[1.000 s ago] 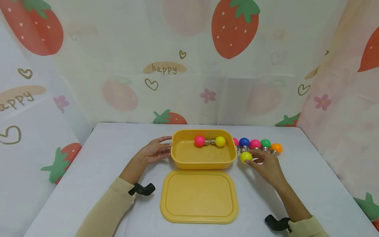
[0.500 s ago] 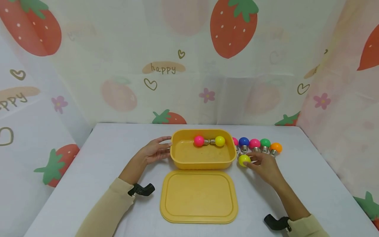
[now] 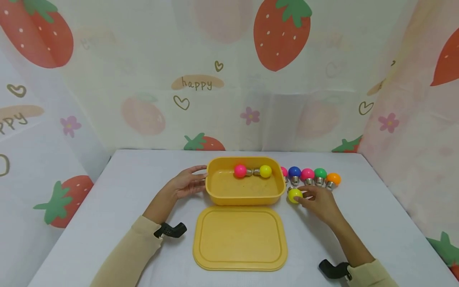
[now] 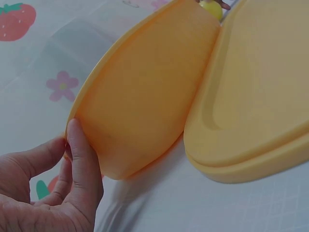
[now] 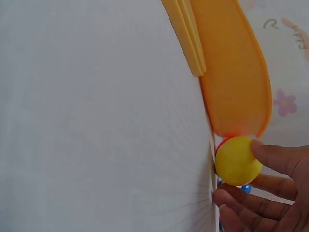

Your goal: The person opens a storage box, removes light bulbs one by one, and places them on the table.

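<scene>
The fingertips of my left hand (image 3: 188, 182) touch the left end of a yellow plastic box (image 3: 246, 201), near its rim. Two light bulbs lie inside with their metal bases facing: a pink bulb (image 3: 240, 171) and a yellow bulb (image 3: 265, 172). To the right of the box, my right hand (image 3: 320, 202) pinches another yellow light bulb (image 3: 295, 195) between thumb and fingers, its round end toward me. In the right wrist view, this yellow bulb (image 5: 238, 161) shows at the box's corner, with the thumb on its side.
Behind the right hand stands a row of several bulbs, among them a blue bulb (image 3: 295, 172), a green bulb (image 3: 320, 173) and an orange bulb (image 3: 334, 178). The yellow lid (image 3: 240, 239) lies flat in front of the box on the white table (image 3: 143, 255).
My right hand has brought the yellow bulb slightly down and toward me, away from the row. My left hand has stayed at the box.
</scene>
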### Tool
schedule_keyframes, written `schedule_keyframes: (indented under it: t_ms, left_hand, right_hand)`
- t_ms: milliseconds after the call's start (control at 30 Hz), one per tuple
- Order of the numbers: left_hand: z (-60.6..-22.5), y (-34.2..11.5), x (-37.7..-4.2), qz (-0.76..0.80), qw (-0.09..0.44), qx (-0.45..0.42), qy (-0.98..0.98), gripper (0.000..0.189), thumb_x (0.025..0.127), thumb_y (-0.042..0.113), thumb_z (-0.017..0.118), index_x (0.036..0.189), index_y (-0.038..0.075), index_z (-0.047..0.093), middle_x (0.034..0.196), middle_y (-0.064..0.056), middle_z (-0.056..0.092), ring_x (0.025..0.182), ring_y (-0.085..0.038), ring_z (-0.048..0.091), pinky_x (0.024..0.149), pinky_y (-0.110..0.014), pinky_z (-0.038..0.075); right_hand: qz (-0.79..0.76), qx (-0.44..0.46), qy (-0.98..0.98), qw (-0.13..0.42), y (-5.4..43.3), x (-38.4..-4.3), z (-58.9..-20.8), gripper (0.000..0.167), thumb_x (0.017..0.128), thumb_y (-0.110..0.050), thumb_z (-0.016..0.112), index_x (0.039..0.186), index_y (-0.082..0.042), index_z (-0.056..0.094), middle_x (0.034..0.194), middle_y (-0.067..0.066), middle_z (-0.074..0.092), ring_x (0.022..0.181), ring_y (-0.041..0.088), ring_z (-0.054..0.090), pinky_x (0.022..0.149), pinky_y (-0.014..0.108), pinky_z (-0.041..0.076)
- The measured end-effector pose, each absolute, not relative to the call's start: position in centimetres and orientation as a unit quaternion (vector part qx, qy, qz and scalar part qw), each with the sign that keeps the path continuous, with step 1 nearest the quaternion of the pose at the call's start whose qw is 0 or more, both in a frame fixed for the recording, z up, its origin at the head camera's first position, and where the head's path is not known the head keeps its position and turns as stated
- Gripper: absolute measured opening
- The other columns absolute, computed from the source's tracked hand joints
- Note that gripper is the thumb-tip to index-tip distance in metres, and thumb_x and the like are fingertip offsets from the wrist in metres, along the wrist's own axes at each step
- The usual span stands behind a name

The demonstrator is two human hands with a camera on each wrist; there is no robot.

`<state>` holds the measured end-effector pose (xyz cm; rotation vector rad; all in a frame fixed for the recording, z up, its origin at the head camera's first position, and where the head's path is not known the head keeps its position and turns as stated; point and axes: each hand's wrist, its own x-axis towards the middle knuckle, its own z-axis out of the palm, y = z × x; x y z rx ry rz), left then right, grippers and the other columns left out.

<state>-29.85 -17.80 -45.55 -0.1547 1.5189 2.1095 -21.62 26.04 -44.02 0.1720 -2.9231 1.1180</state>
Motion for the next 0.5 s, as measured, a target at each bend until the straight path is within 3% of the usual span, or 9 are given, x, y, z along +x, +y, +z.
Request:
schedule_keyframes:
  t_ms: [500]
  left_hand:
    - [-45.39, -17.82, -29.76, 0.78, 0.267, -0.054, 0.563, 0.059, 0.103, 0.004, 0.057, 0.156, 0.008, 0.033, 0.106, -0.011, 0.063, 0.083, -0.016, 0.066, 0.069, -0.025, 0.061]
  right_hand:
    - [0.346, 0.046, -0.937, -0.01, 25.96, -21.79, -44.09, 0.044, 0.093, -0.028, 0.077, 0.125, 0.0, 0.068, 0.109, 0.019, 0.071, 0.094, 0.032, 0.069, 0.074, 0.036, 0.062]
